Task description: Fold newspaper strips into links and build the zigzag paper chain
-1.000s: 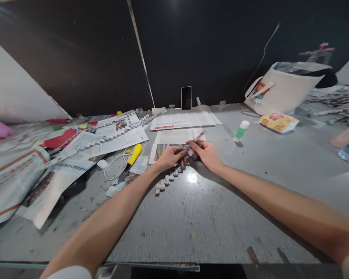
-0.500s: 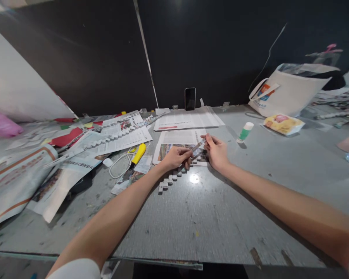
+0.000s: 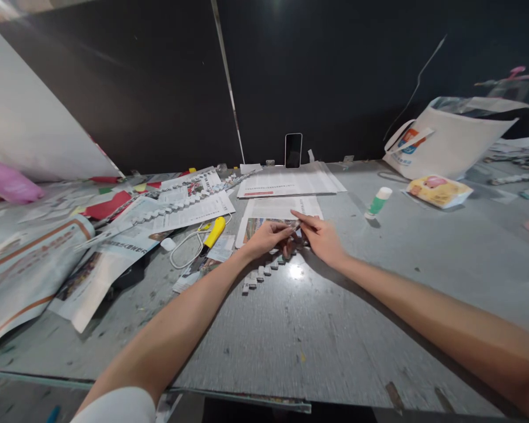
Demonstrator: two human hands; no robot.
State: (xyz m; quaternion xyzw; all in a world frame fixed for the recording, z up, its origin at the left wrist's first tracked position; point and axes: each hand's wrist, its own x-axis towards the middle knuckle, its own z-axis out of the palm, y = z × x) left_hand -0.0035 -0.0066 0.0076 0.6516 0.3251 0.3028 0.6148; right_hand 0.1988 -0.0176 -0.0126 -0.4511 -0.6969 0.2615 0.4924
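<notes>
Both hands' fingers [image 3: 286, 231] pinch a narrow folded newsprint strip [image 3: 293, 227] trailing a zigzag paper chain [image 3: 261, 273].

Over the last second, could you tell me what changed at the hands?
The right hand, which had lifted the paper strip up and away half a second ago, has come back down against the left hand. Both still pinch the strip. The folded paper chain stayed trailing on the table; the glue stick is unmoved.

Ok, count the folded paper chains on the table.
2. One folded paper chain trails from the left hand and right hand; a longer chain lies across the newspapers. Clutter may hide more.
</notes>
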